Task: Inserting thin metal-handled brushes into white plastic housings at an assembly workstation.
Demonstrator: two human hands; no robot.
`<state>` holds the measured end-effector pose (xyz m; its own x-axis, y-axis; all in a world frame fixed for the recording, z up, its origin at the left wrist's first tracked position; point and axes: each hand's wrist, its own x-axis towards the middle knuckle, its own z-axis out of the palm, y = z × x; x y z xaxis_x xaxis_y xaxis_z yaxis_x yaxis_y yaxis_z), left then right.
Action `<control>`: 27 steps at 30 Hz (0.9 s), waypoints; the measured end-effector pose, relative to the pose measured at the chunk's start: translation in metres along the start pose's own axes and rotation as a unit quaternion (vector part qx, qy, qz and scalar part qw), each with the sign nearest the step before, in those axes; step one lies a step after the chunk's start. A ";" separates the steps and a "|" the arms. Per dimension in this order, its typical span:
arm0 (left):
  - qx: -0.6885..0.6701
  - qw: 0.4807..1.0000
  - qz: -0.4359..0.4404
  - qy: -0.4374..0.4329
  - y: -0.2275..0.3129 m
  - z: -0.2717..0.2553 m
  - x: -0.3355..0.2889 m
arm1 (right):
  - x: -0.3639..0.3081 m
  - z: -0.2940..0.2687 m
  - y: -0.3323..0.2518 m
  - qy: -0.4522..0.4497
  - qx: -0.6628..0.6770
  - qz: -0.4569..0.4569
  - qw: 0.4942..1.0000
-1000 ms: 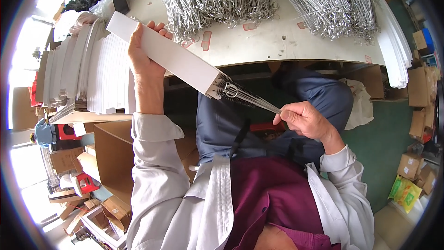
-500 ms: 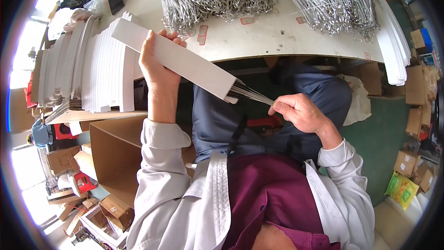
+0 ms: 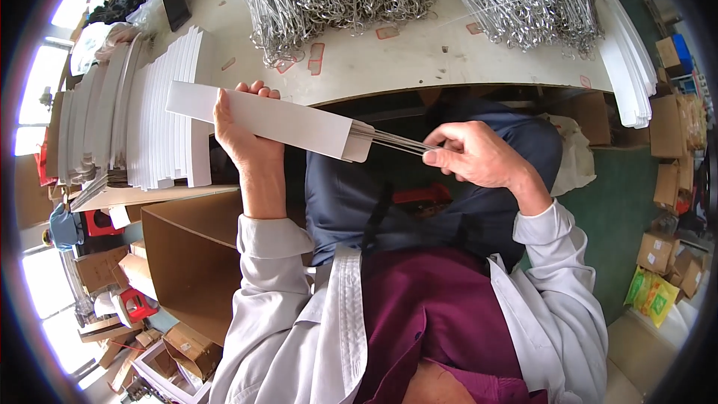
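Observation:
My left hand (image 3: 249,133) is wrapped round a long, narrow white carton (image 3: 299,123), thumb on the near face and fingers behind it. The carton lies almost level, its right end open with a small flap (image 3: 359,151) sticking out. From that end runs a bundle of thin metal rods (image 3: 396,141), partly inside the carton. My right hand (image 3: 479,155) pinches the outer ends of the rods between thumb and fingers. On the table beyond, two heaps of looped-end metal rods (image 3: 336,7) lie side by side, the other heap (image 3: 531,11) farther right.
Rows of white cartons (image 3: 161,116) stand at the left; more white cartons (image 3: 628,67) lean at the table's (image 3: 389,60) right end. A large open cardboard box (image 3: 187,254) is beside my left arm. A dark phone (image 3: 176,6) rests at the back left.
The carton has swung from a steep downward slant to nearly level, its open end rising. My right hand has moved slightly up and left, and the rods show more level.

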<state>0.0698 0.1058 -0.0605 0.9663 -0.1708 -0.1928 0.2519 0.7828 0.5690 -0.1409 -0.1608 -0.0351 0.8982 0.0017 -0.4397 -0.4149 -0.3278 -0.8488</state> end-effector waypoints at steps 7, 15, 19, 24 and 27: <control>0.028 0.999 -0.027 0.014 -0.048 0.018 -0.029 | 0.030 0.063 -0.002 0.250 0.024 -0.214 0.944; 0.223 0.967 -0.111 -0.060 -0.046 0.009 -0.082 | 0.033 0.055 0.015 0.182 0.079 -0.181 0.963; 0.649 0.717 -0.069 -0.244 -0.002 0.017 -0.133 | 0.023 0.032 0.015 0.135 -0.005 -0.161 0.978; 0.768 0.400 0.260 -0.427 0.007 0.063 -0.125 | 0.020 0.032 0.004 0.108 -0.057 -0.143 0.982; 0.775 0.375 0.180 -0.476 -0.018 0.037 -0.094 | 0.026 0.040 0.000 0.127 -0.120 -0.193 0.966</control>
<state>-0.0231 0.0855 -0.0233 0.3479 -0.9348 0.0717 -0.8882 -0.3042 0.3444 -0.1238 -0.1229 -0.0581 0.9985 -0.0539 0.0077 -0.0237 -0.5587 -0.8290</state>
